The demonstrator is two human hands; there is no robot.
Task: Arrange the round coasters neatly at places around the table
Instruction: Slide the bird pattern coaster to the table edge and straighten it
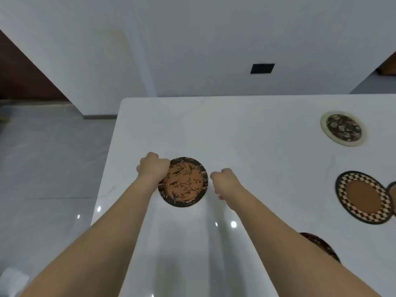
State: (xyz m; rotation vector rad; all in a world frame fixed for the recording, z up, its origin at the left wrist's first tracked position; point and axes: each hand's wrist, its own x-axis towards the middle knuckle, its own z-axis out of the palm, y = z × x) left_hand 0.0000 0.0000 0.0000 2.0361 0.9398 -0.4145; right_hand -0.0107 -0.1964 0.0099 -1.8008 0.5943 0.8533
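Note:
An orange coaster with a dark bird-and-branch pattern (186,182) lies flat on the white table (246,136), near its left edge. My left hand (153,168) rests on the coaster's left rim with fingers curled over it. My right hand (225,182) hovers just right of the coaster, fingers curled, apart from its rim. A cream-rimmed floral coaster (342,128) lies at the far right. A checker-rimmed coaster (363,197) lies nearer on the right. A dark coaster (321,245) peeks out from under my right forearm.
The edge of another coaster (392,197) shows at the right border. The table's left edge drops to a glossy grey tiled floor (53,168). A white wall with a black socket plate (262,68) stands behind the table.

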